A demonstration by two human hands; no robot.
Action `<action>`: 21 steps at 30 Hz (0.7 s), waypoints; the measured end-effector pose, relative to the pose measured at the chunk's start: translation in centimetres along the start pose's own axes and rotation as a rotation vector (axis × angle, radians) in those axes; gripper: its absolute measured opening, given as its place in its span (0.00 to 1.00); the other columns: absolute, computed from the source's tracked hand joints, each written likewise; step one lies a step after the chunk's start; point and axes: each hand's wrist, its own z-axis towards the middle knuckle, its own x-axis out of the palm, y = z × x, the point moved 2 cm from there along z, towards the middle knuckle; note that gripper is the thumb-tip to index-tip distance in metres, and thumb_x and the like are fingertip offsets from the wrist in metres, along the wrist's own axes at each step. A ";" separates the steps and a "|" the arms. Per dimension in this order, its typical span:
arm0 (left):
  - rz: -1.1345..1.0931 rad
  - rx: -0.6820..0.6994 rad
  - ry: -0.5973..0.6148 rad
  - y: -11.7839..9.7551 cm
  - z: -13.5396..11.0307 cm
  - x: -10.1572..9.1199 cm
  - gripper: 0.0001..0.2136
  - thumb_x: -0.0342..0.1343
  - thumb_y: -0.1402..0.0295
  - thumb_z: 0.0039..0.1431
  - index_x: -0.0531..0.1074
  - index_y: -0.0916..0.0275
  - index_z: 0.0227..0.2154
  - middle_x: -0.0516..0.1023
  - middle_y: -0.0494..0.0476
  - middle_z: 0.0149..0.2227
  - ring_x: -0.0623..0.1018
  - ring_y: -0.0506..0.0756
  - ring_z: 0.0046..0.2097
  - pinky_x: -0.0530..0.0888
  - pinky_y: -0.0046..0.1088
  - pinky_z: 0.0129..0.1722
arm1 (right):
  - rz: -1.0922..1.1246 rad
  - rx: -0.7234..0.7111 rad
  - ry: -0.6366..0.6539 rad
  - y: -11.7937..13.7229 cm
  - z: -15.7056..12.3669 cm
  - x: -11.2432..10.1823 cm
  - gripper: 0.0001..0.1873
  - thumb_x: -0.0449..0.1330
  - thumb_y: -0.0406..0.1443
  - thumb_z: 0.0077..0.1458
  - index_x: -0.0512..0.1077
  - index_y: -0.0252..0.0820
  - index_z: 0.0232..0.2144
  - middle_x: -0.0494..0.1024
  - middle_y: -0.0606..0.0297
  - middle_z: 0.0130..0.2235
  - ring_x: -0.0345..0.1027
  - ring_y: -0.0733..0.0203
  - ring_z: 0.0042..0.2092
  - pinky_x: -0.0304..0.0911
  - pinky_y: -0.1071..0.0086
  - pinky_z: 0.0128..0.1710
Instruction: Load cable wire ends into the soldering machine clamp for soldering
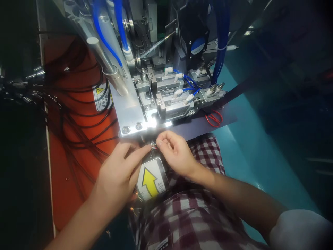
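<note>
My left hand (pixel 118 175) and my right hand (pixel 174 151) meet just below the front edge of a metal machine (pixel 161 100). Both pinch a tiny part with thin wire ends (pixel 153 145) between their fingertips; the part is too small to name. The left forefinger stretches toward it and the other left fingers are curled. My right hand's fingers are bunched in a pinch. Under the hands sits a label with a yellow arrow (pixel 151 180).
Blue air hoses (pixel 188 85) and cylinders crowd the machine top. Black cables (pixel 78 114) lie over an orange surface on the left. Red-handled scissors (pixel 214 118) rest on a dark plate to the right. A teal floor (pixel 247 146) lies beyond my checked shirt.
</note>
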 end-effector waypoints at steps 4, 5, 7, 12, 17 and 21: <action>-0.003 0.002 0.002 0.1 -0.1 0.2 0.12 0.50 0.76 0.66 0.78 0.69 0.46 0.71 0.59 0.38 0.74 0.53 0.38 0.73 0.24 0.33 | -0.134 0.035 -0.006 0.3 0.1 -0.4 0.07 0.55 0.36 0.60 0.68 0.42 0.29 0.66 0.72 0.23 0.58 0.67 0.26 0.54 0.70 0.28; -0.004 -0.001 0.000 0.1 -0.2 0.2 0.12 0.50 0.76 0.66 0.77 0.69 0.46 0.71 0.59 0.38 0.74 0.53 0.38 0.73 0.24 0.33 | -0.152 0.067 0.008 0.4 0.0 -0.6 0.07 0.55 0.35 0.60 0.68 0.41 0.29 0.67 0.72 0.24 0.59 0.67 0.26 0.55 0.70 0.29; -0.005 -0.005 -0.004 0.1 -0.2 0.2 0.12 0.50 0.76 0.67 0.77 0.68 0.46 0.71 0.59 0.38 0.74 0.53 0.39 0.73 0.24 0.34 | -0.144 0.116 0.016 0.6 0.0 -0.9 0.07 0.56 0.36 0.60 0.70 0.41 0.30 0.68 0.71 0.24 0.60 0.67 0.26 0.55 0.70 0.28; -0.008 -0.003 -0.001 0.2 -0.4 0.3 0.12 0.50 0.75 0.67 0.77 0.67 0.46 0.71 0.59 0.38 0.75 0.53 0.38 0.73 0.24 0.33 | -0.111 -0.030 -0.051 1.7 -0.3 -0.8 0.06 0.58 0.37 0.59 0.72 0.41 0.33 0.63 0.75 0.21 0.57 0.68 0.24 0.54 0.71 0.27; -0.012 -0.010 -0.015 0.3 -0.2 0.3 0.13 0.50 0.76 0.66 0.78 0.66 0.46 0.72 0.59 0.38 0.76 0.53 0.38 0.74 0.25 0.34 | -0.179 -0.116 -0.046 1.7 -0.1 -0.2 0.07 0.57 0.35 0.59 0.70 0.41 0.29 0.64 0.74 0.21 0.56 0.68 0.25 0.52 0.71 0.27; -0.021 -0.010 -0.020 0.1 0.1 0.0 0.13 0.50 0.76 0.66 0.79 0.66 0.45 0.72 0.59 0.37 0.76 0.53 0.37 0.74 0.25 0.33 | 0.055 0.184 0.045 1.4 0.6 -0.4 0.07 0.58 0.36 0.58 0.70 0.39 0.29 0.67 0.72 0.23 0.57 0.68 0.25 0.53 0.71 0.26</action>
